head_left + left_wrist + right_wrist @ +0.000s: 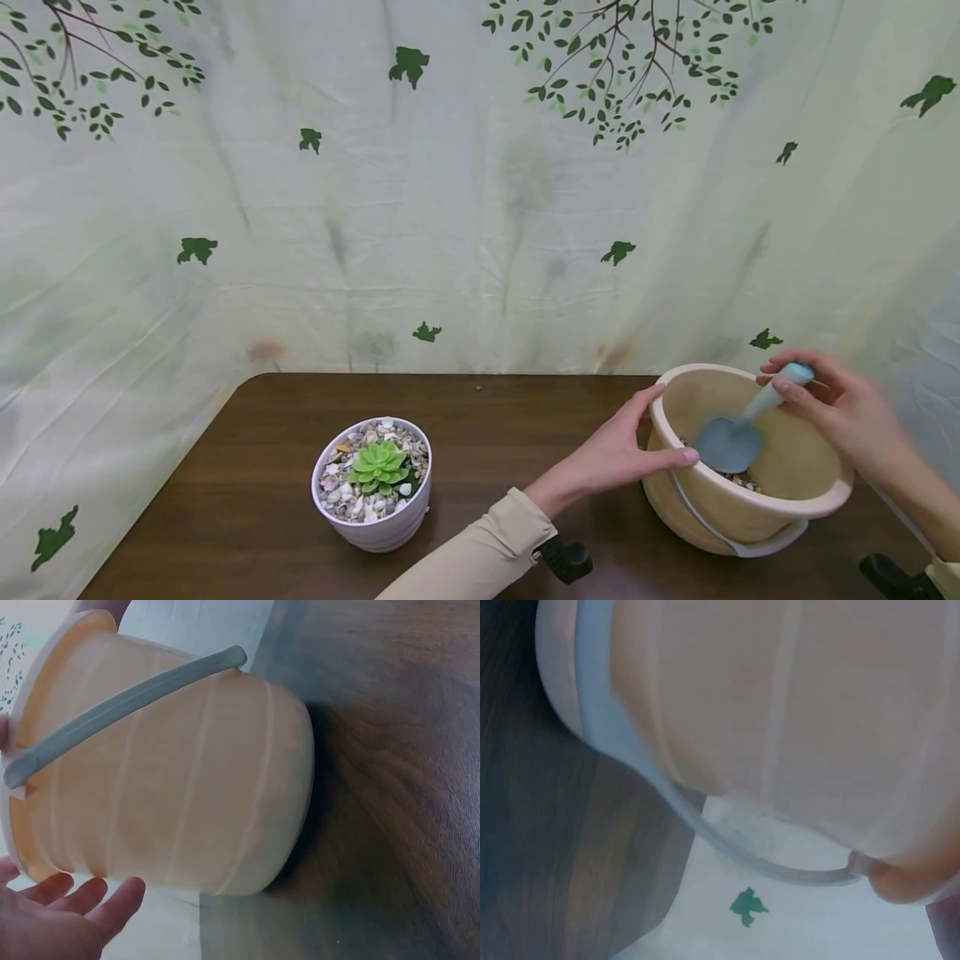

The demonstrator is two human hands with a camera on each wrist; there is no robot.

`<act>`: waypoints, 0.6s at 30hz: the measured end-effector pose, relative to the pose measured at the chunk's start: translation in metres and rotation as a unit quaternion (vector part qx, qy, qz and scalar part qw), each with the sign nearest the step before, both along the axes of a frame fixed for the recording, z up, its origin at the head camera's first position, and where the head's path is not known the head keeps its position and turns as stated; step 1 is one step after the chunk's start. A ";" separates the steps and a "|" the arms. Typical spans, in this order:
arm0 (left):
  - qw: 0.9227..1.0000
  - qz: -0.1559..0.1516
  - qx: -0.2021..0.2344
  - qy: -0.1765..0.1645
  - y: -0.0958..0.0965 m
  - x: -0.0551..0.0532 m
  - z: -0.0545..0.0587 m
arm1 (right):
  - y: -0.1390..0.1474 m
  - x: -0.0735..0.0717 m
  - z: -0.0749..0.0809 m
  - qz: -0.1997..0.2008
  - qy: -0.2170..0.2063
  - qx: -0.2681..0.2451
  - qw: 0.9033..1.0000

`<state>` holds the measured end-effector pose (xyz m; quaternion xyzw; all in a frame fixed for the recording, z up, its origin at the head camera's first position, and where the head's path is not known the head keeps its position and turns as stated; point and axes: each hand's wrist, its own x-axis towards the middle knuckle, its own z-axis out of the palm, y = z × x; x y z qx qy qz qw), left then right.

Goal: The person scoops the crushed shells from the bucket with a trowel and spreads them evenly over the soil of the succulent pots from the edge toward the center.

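A light blue hand trowel [729, 445] tilts into a cream plastic bucket [678, 508] at the right of the head view. My right hand [858, 412] holds its pale handle above the bucket's far right rim. Some small pebbles [742, 481] show inside, below the trowel's blade. With thumb and fingers spread, my left hand [600, 458] grips the bucket's left rim. In the left wrist view, its fingertips [124, 904] lie along the bucket wall [172, 780]. The right wrist view shows the bucket's side [780, 697] but not the trowel.
A white pot [375, 533] with a green succulent [380, 467] and pebbles stands left of centre on the dark wooden table [247, 492]. The bucket's grey handle [765, 546] hangs down its near side. A leaf-patterned curtain [480, 208] stands behind the table.
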<state>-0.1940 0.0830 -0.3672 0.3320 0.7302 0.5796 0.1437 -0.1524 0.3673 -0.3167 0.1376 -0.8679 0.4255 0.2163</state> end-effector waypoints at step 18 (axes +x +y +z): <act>0.999 -0.011 0.012 -0.042 0.004 -0.004 -0.003 | 0.007 -0.003 0.001 0.064 -0.063 0.106 0.990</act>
